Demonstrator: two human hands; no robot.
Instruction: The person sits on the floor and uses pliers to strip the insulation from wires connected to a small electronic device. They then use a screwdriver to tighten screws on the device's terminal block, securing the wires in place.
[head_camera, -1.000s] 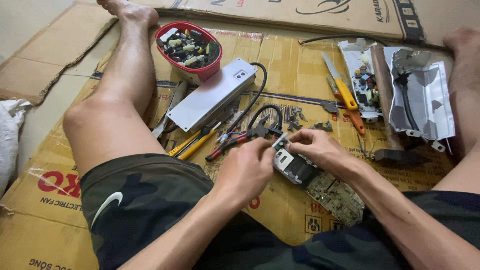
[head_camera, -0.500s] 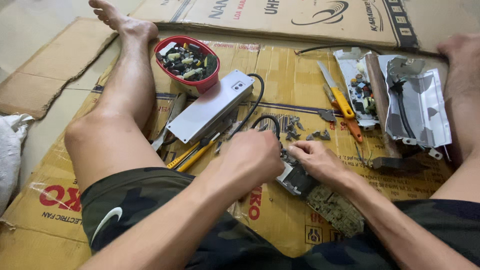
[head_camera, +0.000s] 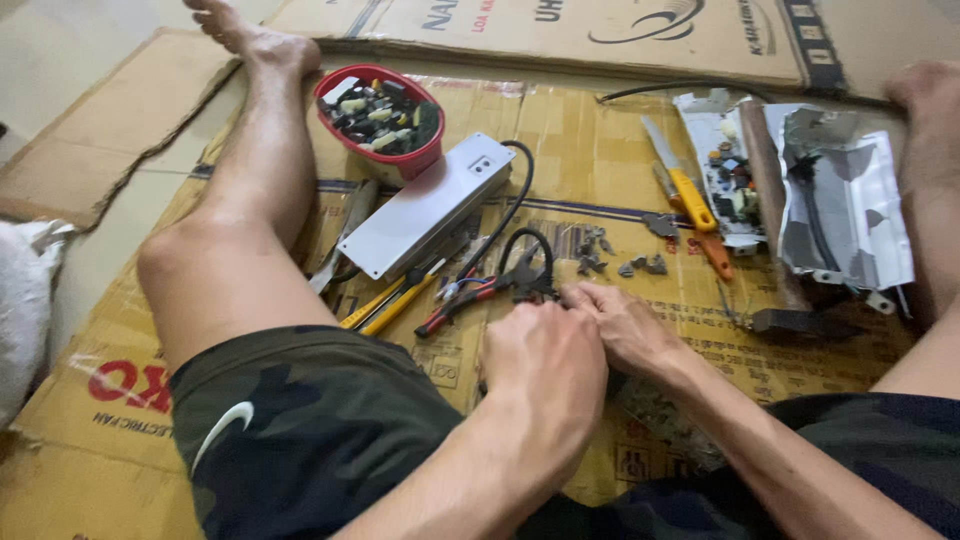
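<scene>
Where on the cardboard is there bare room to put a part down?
Bare cardboard lies between the red bowl of parts and the yellow-handled knife, above the white rectangular metal box. Crowded: the pliers and screwdrivers by both hands, and the circuit board with foil.

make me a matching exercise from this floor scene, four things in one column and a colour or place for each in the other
Things:
1. bowl of small parts
2. long metal box
3. knife handle
4. hands

Colour or place:
A. yellow
B. red
C. close together between the person's legs, in front of the pliers
D. silver grey, black cable at one end

Pairs: 1-B, 2-D, 3-A, 4-C
</scene>
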